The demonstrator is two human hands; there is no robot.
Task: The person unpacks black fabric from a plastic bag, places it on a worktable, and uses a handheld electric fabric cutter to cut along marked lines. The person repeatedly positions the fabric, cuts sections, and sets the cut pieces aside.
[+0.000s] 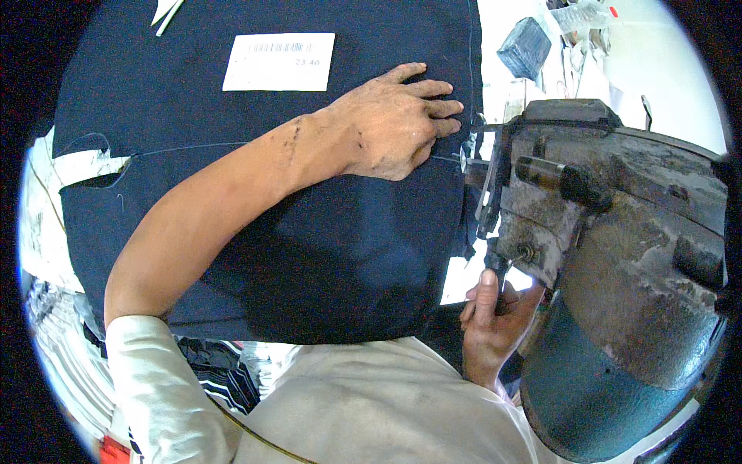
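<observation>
Dark navy fabric (332,263) is spread wide before me, its right edge beside the needle end of a worn, dark sewing machine (618,247). My left hand (394,124) lies palm down on the cloth, fingers apart and pointing at that edge, with nothing held. At the near side of the machine head, my right hand (495,325) closes with its thumb up on a small black lever-like part (496,259); the machine partly hides this grip. A thin thread (185,147) runs across the fabric under my left forearm.
A white barcode label (280,62) lies on the fabric beyond my left forearm. White strips (166,14) rest at the far left. Behind the machine are a grey block (524,48) and a clear plastic bottle (583,15). Striped cloth (224,371) is bunched near my lap.
</observation>
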